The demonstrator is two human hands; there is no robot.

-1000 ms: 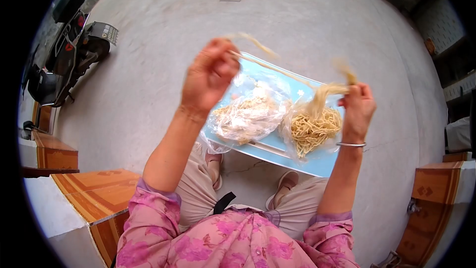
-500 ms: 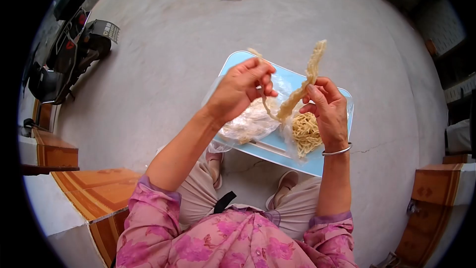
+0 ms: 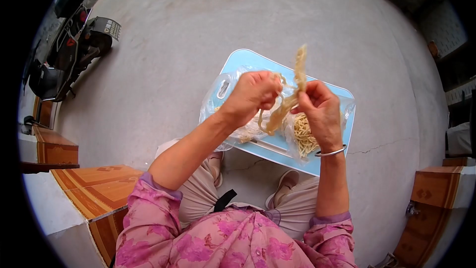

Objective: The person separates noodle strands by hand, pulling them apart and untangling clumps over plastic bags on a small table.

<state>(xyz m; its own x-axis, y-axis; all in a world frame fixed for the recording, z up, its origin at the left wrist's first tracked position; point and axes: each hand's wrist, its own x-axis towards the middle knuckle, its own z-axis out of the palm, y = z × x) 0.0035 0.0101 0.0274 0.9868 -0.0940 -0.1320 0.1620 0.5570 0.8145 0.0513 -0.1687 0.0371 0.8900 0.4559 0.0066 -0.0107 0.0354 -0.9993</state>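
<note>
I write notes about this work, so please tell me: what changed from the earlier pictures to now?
The left hand moved right and down, the right hand moved left; they are now close together. The pale strands, first stretched between them, now sag. Both hands still hold them; the noodle pile and blue table stayed.

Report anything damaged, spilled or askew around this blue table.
A thin crack runs across the floor right of the blue table, which looks like damage. The table also sits askew, its near edge running slantwise. I see no spill from the noodles onto the floor.
</note>
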